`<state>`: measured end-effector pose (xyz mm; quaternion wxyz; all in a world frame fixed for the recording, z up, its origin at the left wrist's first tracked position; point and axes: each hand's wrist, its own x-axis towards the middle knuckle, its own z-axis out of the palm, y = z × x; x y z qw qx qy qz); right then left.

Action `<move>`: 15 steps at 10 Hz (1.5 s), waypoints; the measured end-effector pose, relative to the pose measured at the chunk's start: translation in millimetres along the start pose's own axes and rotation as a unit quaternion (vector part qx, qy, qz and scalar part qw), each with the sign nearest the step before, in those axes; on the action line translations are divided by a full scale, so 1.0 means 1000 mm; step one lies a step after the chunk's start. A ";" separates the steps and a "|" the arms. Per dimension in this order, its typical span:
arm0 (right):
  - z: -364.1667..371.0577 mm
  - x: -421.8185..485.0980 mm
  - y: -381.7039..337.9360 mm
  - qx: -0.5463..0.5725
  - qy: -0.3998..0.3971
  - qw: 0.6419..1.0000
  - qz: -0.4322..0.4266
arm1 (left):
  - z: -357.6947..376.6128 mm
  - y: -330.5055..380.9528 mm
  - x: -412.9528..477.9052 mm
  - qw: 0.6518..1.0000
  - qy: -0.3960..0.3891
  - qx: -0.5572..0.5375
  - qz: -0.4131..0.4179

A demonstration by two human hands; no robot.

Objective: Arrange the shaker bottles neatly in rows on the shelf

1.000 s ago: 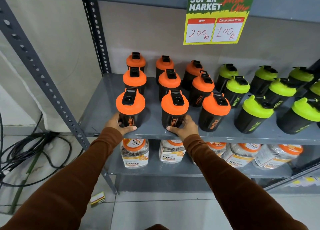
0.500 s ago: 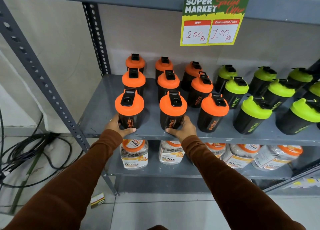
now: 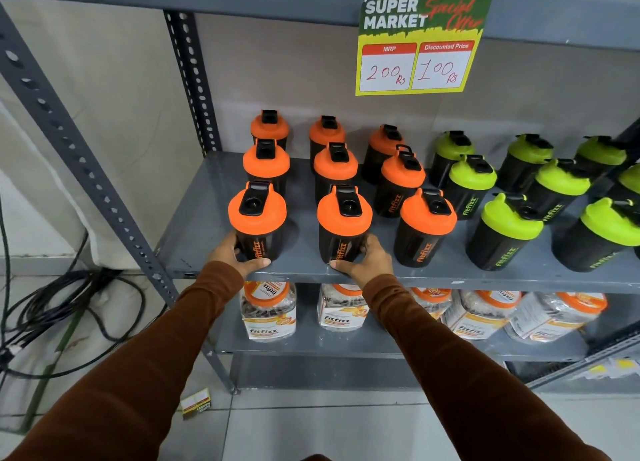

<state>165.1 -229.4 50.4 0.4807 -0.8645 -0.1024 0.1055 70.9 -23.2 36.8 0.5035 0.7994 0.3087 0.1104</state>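
Our L hand (image 3: pixel 232 256) grips front-left orange shaker (image 3: pixel 257 225); R hand (image 3: pixel 362 263) grips next orange shaker (image 3: pixel 343 230), both upright on shelf (image 3: pixel 381 272).

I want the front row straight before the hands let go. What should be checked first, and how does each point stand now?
1. Left hand wraps the base of the front-left orange bottle: ok.
2. Right hand wraps the base of the front-middle orange bottle: ok.
3. Both held bottles stand upright on the shelf: ok.
4. Their logos face forward: ok.
5. Third front orange bottle in line with those two: cannot tell, wide-angle view.
6. Flip caps fully closed: cannot tell.
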 end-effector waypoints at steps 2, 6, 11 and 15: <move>-0.001 0.000 0.000 0.005 -0.002 1.000 0.002 | -0.001 0.000 0.000 1.000 0.000 0.000 -0.001; -0.001 -0.002 0.001 0.000 -0.006 1.000 -0.013 | 0.002 0.000 -0.003 1.000 0.000 0.022 0.012; -0.003 -0.002 0.004 0.003 -0.012 1.000 -0.008 | 0.004 0.000 -0.012 1.000 0.009 0.003 0.014; -0.001 -0.026 0.018 0.020 0.003 1.000 0.009 | 0.032 -0.015 -0.055 0.979 0.174 0.107 0.022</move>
